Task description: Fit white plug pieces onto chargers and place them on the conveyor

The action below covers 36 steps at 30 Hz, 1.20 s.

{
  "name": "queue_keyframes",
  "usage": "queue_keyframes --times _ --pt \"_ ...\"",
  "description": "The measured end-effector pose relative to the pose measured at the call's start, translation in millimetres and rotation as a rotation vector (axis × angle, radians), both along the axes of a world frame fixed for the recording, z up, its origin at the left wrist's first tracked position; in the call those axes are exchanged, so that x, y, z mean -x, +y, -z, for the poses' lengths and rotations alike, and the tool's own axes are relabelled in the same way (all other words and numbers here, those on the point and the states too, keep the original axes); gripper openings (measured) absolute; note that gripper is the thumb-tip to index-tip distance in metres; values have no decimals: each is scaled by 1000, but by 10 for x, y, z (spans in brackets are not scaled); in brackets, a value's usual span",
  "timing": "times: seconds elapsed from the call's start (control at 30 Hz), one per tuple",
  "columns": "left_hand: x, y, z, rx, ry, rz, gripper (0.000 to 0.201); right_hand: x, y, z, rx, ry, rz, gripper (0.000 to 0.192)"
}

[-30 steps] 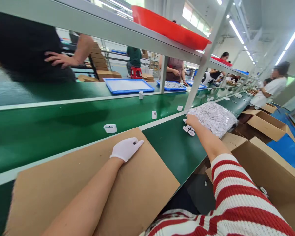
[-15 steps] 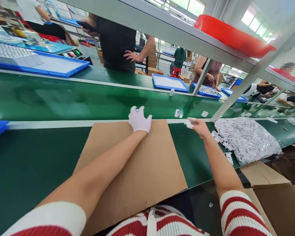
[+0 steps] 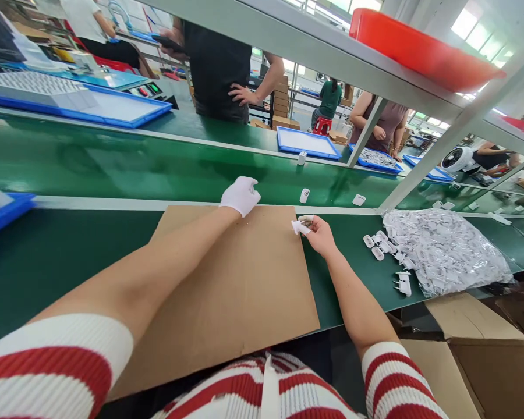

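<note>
1. Two hands are showing: the left hand (image 3: 240, 195), wearing a white glove, is hovering curled over the far edge of the flat brown cardboard sheet (image 3: 227, 291); whether it is gripping anything I cannot tell.
2. The bare right hand (image 3: 318, 234) is pinching one small white plastic plug part (image 3: 297, 227) between its fingertips, just past the cardboard's far right corner, above the green conveyor belt (image 3: 113, 169).
3. That part is looking blocky and glossy white, with a short stub pointing left.
4. One clear bag of white parts (image 3: 445, 250) is lying to the right; about six loose white parts (image 3: 382, 247) are sitting just beside it on the left.
5. Three single white pieces (image 3: 304, 195) are riding on the far belt.
6. One red plastic tray (image 3: 419, 49) is resting on the shelf overhead.
</note>
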<state>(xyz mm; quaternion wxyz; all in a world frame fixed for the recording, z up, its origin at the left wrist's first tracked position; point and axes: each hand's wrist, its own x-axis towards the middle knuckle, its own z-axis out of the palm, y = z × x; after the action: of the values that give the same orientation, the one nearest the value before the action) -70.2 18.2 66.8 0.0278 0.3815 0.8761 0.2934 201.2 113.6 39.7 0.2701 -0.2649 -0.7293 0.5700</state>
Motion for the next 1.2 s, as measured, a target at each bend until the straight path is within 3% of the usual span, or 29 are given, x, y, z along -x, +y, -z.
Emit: queue_keyframes --times 0.13,0.23,0.3,0.37,0.43,0.5,0.57,0.7,0.83,1.0,1.2 --pt "-379 -162 28 80 152 332 47 -63 -103 -1 -404 -170 -145 16" --pt "-574 -283 81 252 177 595 55 -52 -146 22 -499 -267 -254 12" --pt "-649 -345 120 305 177 693 67 -33 -146 45 -510 -275 -258 17" --pt "-706 -385 167 269 129 641 77 -20 -130 67 -484 -245 -219 30" --pt "-760 -402 218 181 25 455 79 -16 -106 81 -411 -230 -160 36" --pt "-810 -404 264 81 -89 257 66 -15 -78 84 -321 -245 -108 33" --pt "-853 -405 301 10 -147 171 50 -13 -52 78 -256 -249 -73 28" --pt "-931 -415 372 -62 -216 281 40 4 -58 52 -238 -68 68 25" --pt "-1004 -414 419 -85 -357 314 49 33 -171 32 -411 72 110 23" --pt "-1074 -403 336 -75 -403 355 41 94 -285 28 -751 -79 21 19" --pt "-1088 -399 343 -171 -375 443 38 162 -249 -2 -897 -199 -38 19"
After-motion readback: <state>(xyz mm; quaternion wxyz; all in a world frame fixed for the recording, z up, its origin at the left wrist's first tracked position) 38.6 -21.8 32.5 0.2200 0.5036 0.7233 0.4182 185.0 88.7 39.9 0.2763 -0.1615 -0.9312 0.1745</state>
